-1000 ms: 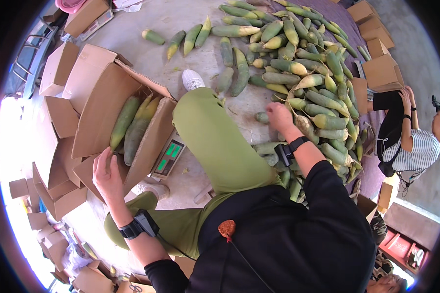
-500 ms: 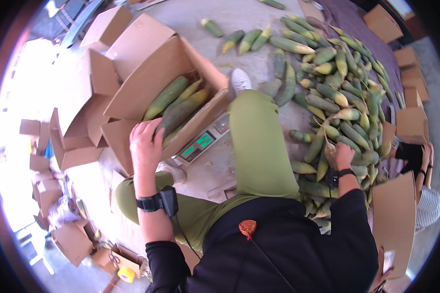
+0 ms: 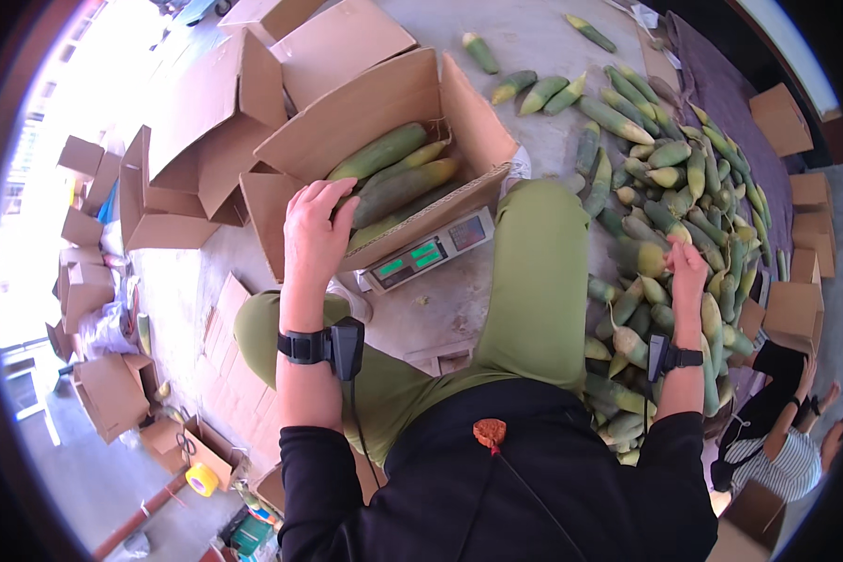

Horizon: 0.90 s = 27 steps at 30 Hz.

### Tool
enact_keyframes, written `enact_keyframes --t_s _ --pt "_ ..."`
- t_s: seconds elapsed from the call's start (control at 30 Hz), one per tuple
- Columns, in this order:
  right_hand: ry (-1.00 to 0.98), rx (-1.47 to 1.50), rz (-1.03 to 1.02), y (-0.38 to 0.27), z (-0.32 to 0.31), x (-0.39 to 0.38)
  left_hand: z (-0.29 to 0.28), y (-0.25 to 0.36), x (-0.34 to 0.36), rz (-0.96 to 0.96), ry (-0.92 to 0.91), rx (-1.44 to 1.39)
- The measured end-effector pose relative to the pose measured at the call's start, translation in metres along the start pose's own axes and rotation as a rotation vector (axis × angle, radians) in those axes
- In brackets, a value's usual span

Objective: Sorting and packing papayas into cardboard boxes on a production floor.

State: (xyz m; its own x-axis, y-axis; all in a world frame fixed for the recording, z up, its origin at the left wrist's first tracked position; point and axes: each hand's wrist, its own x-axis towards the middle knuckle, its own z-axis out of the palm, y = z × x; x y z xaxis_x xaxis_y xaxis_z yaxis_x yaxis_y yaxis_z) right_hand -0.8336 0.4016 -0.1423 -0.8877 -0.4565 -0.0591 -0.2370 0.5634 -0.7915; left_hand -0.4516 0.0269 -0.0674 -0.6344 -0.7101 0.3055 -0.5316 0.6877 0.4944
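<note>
My left hand (image 3: 315,225) is over the near left edge of an open cardboard box (image 3: 365,80), fingers apart and curved. Its fingertips are beside the ends of long green radishes (image 3: 384,150) lying in the box; whether they touch is hard to tell. The box rests on a digital scale (image 3: 431,255) with a lit green display. On my right, my right hand (image 3: 688,273) is closed at the pale end of a motion-blurred green radish (image 3: 639,255), above a large heap of green radishes (image 3: 670,178).
Empty-looking open cartons (image 3: 206,122) stand left of the scale. My knee (image 3: 539,272) lies between box and heap. A yellow tape roll (image 3: 201,480) sits at lower left. Another person in a striped top (image 3: 787,459) is at far right, near stacked boxes (image 3: 793,309).
The view has shifted, so box and heap appear displaced. My right hand has moved from a radish with a long root to another one. My left hand stays at the box edge.
</note>
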Motion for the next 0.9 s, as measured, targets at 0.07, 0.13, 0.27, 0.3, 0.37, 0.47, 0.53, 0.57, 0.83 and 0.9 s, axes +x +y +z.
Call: enact_keyframes --t_s 0.07,0.13,0.27,0.3,0.37,0.47,0.53,0.57,0.83,0.9 --pt "0.010 0.214 -0.088 -0.056 0.012 0.007 0.001 0.000 0.000 -0.020 0.026 -0.052" --pt "0.005 0.308 -0.205 -0.126 0.024 0.009 -0.002 0.001 -0.001 -0.043 0.023 -0.062" --pt "0.007 0.437 -0.442 -0.235 0.039 0.012 -0.007 0.005 -0.001 -0.153 0.014 -0.227" --pt "-0.006 0.520 -0.464 -0.261 0.044 0.010 -0.007 0.007 0.001 -0.155 0.012 -0.233" --pt "-0.076 0.601 -0.602 -0.299 0.063 0.004 -0.008 0.010 0.002 -0.078 0.103 -0.279" --pt "-0.369 0.695 -0.629 -0.331 0.101 -0.010 -0.013 0.021 0.007 -0.061 0.079 -0.287" --pt "-0.530 0.717 -0.600 -0.346 0.132 -0.027 -0.010 0.027 0.009 -0.035 0.093 -0.271" --pt "-0.566 0.657 -0.644 -0.339 0.147 -0.027 -0.006 0.032 0.013 0.001 0.099 -0.249" --pt "-0.695 1.058 -0.456 -0.300 0.190 -0.067 -0.013 0.034 0.000 -0.166 -0.042 -0.180" --pt "-0.373 0.820 -0.584 -0.276 0.172 -0.059 -0.008 0.019 0.005 -0.133 -0.088 -0.159"
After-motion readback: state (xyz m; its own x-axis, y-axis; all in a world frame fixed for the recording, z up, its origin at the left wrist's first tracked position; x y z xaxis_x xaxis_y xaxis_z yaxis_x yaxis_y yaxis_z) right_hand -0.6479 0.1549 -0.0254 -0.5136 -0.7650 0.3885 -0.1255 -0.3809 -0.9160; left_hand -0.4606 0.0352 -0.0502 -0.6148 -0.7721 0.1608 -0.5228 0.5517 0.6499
